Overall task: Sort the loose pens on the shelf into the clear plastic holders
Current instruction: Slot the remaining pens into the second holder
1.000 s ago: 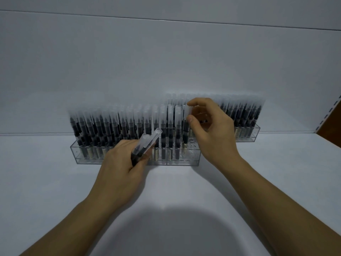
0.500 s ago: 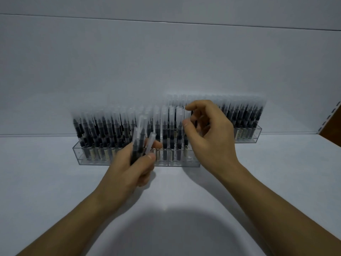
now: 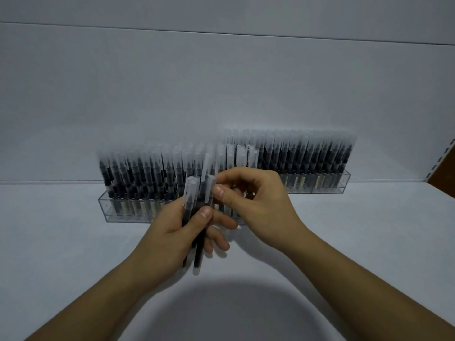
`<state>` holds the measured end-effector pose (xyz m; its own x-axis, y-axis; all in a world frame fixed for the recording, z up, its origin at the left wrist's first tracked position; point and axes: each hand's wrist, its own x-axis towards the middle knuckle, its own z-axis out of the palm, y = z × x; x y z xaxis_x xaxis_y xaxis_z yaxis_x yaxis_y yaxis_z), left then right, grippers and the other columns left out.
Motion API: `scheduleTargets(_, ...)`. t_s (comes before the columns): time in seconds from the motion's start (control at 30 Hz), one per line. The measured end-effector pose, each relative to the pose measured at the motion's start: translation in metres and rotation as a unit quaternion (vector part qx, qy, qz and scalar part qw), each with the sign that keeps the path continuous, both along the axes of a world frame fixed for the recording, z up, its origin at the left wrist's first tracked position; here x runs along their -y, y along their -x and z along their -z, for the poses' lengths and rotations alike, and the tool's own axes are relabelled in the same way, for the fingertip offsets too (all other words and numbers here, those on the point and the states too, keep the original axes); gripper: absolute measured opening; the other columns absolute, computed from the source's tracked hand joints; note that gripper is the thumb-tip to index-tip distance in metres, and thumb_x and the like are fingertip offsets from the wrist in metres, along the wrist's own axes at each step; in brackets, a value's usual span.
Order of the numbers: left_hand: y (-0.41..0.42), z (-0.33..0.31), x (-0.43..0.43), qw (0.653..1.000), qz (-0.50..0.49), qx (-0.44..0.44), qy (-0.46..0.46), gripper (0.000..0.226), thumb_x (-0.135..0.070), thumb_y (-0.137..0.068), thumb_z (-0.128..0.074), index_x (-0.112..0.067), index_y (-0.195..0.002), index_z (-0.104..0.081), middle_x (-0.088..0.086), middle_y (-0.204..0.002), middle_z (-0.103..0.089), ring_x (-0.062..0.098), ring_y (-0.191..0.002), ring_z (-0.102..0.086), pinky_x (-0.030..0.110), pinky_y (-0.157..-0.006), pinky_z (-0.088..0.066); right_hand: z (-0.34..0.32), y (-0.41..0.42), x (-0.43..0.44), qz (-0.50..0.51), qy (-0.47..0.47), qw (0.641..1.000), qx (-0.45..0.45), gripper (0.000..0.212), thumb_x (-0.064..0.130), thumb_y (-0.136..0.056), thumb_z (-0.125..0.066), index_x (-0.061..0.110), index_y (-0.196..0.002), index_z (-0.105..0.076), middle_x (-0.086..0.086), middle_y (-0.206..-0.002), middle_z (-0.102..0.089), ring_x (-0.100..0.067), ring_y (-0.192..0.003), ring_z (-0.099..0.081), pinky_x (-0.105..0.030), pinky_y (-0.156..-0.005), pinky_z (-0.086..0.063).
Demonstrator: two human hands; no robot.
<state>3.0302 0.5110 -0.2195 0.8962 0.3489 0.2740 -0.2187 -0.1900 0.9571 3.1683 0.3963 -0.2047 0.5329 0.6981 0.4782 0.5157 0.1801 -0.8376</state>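
Head view: L hand grips 3 pens; R hand pinches 1; 2 holders.

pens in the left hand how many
3 black pens with clear caps in the left hand: leftmost cap, tallest middle cap, right cap by the right hand. More may be hidden.

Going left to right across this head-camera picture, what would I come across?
Front clear holder full of pens → left hand gripping a bundle of pens → right hand pinching one of them → rear clear holder → slotted shelf upright at the far edge.
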Motion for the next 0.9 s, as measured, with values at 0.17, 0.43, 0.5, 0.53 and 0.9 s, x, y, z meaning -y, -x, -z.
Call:
scheduleTargets(0.17, -0.001, 0.001, -0.002, 1.0, 0.011, -0.014, 0.009, 0.037, -0.023, -0.097, -0.043, 0.003, -0.113, -0.063, 0.013, -0.085, -0.077, 0.025, -0.069, -0.074, 0.032, -0.064, -0.059, -0.002, 0.001, 0.0, -0.043, -0.002, 0.998, -0.036, 0.013, 0.006, -0.089, -0.078, 0.012, -0.1, -0.075, 0.002, -0.082, -0.07, -0.02, -0.074, -0.059, -0.025, -0.068, -0.055)
scheduleTargets(0.43, -0.005, 0.007, -0.009, 0.997, -0.058, 0.043, 0.034, 0.03, -0.017, -0.098, -0.045, -0.002, -0.111, -0.067, 0.009, -0.1, -0.078, 0.021, -0.095, -0.075, 0.022, -0.082, -0.058, -0.015, -0.004, 0.006, -0.042, -0.096, 0.991, -0.086, 0.013, -0.003, -0.089, -0.073, 0.006, -0.097, -0.068, -0.02, -0.1, -0.074, -0.026, -0.087, -0.071, -0.028, -0.079, -0.058)
scheduleTargets(0.5, -0.005, 0.011, -0.013, 0.994, -0.093, 0.049, -0.018, 0.028, -0.022, -0.096, -0.048, -0.008, -0.111, -0.068, 0.003, -0.103, -0.077, 0.017, -0.1, -0.073, 0.025, -0.09, -0.057, -0.021, -0.008, 0.009, -0.025, -0.121, 0.987, -0.107, 0.013, -0.003, -0.089, -0.072, 0.007, -0.097, -0.068, -0.023, -0.097, -0.073, -0.018, -0.082, -0.07, -0.025, -0.075, -0.057)
scheduleTargets(0.53, -0.004, 0.013, -0.014, 0.99, -0.115, 0.049, -0.067, 0.027, -0.025, -0.097, -0.049, -0.013, -0.11, -0.069, -0.001, -0.104, -0.076, 0.014, -0.102, -0.072, 0.024, -0.092, -0.056, -0.023, -0.011, 0.011, -0.013, -0.133, 0.985, -0.11, 0.013, -0.002, -0.09, -0.072, 0.006, -0.098, -0.068, -0.024, -0.094, -0.073, -0.016, -0.081, -0.07, -0.024, -0.074, -0.057)
scheduleTargets(0.9, -0.003, 0.017, -0.019, 0.897, -0.176, 0.03, -0.404, 0.027, -0.027, -0.101, -0.043, -0.021, -0.117, -0.064, -0.015, -0.111, -0.062, 0.009, -0.105, -0.057, 0.034, -0.089, -0.047, -0.026, -0.033, 0.021, 0.181, -0.185, 0.96, 0.104, 0.019, 0.009, -0.095, -0.072, 0.014, -0.112, -0.066, -0.001, -0.088, -0.068, -0.017, -0.08, -0.067, -0.031, -0.072, -0.057)
